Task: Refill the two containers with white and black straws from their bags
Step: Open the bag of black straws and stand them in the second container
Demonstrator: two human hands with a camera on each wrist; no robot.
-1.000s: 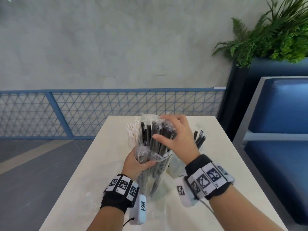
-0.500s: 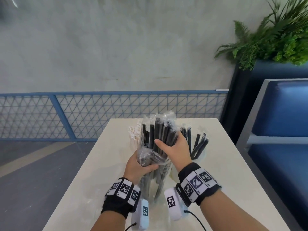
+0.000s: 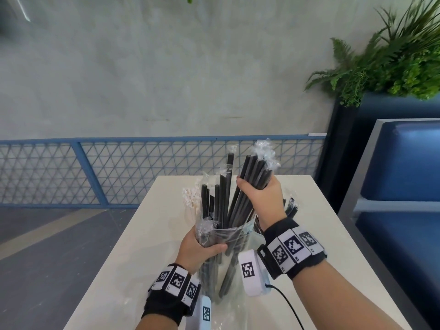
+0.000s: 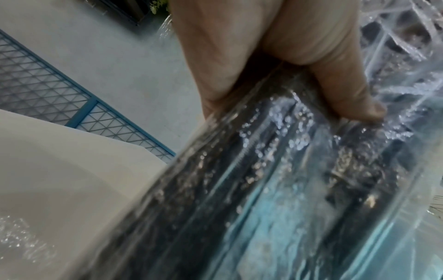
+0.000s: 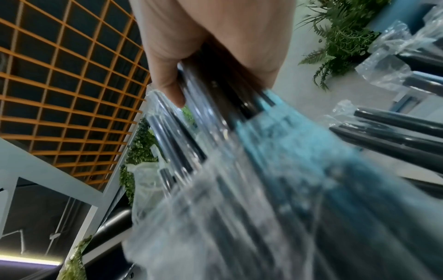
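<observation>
A clear plastic bag (image 3: 232, 236) of black straws (image 3: 222, 201) stands upright over the table. My left hand (image 3: 200, 248) grips the bag around its middle, thumb across the front; the left wrist view shows that thumb (image 4: 345, 94) pressed on the film. My right hand (image 3: 258, 194) grips a bundle of black straws (image 3: 256, 171) lifted partway out of the bag's mouth, also seen in the right wrist view as dark straws (image 5: 215, 91) under the fingers. Behind the bag, white straws (image 3: 190, 198) show at the left and a container of black straws (image 3: 290, 208) at the right, both mostly hidden.
The cream table (image 3: 133, 246) has its far edge near a blue mesh railing (image 3: 95, 170). A blue bench (image 3: 402, 186) and a planter with ferns (image 3: 392, 60) stand to the right. Loose clear plastic lies on the table by my left wrist.
My right hand closed round a bundle of black straws and drew it upward, out of the bag's mouth. The left hand kept its grip on the bag.
</observation>
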